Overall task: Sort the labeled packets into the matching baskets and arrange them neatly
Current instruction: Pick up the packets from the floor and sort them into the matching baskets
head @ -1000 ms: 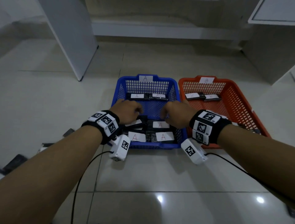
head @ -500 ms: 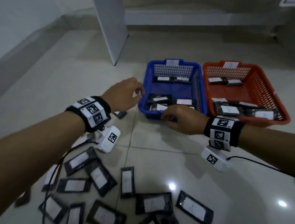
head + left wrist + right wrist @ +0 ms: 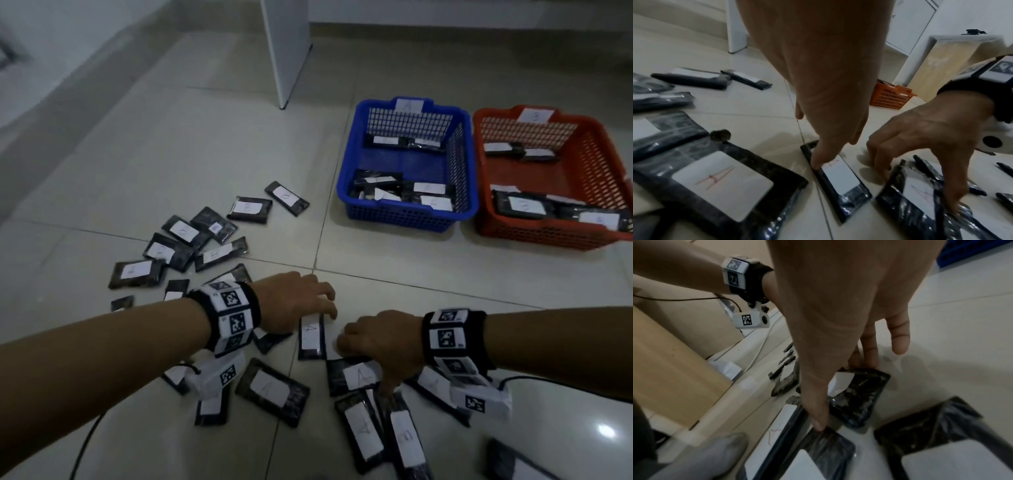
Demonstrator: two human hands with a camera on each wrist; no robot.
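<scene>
The fingers of the left hand [image 3: 294, 305] are straight and point down, a little spread; one fingertip [image 3: 816, 164] presses on the upper part of a narrow black packet [image 3: 311, 337] with a white label marked "A". This packet lies flat on the tiled floor [image 3: 212, 147], along a tile joint, between the two hands.

The right hand [image 3: 380, 346] stands just beside it. Its fingers [image 3: 878, 160] are bent and spread like a claw over a second "A" packet [image 3: 356, 375]: the fingertips are down at the far edge of it and the thumb [image 3: 953, 203] is down at the near edge, where this packet meets another one. Whether the hand already lifts it, I cannot tell; in the head view the packet is still flat on the floor.

Around the hands many more black packets lie loose on the floor, some overlapping; a group [image 3: 191, 246] lies further to the left.

The blue basket [image 3: 407, 214], with an "A" card on its far wall, and the red basket [image 3: 548, 233], just to the right of it, stand well apart from the hands. Each holds labeled packets in a far row and a near row.

Both wrists carry black bands with square markers [image 3: 233, 317] and a small white camera box [image 3: 479, 399].
</scene>
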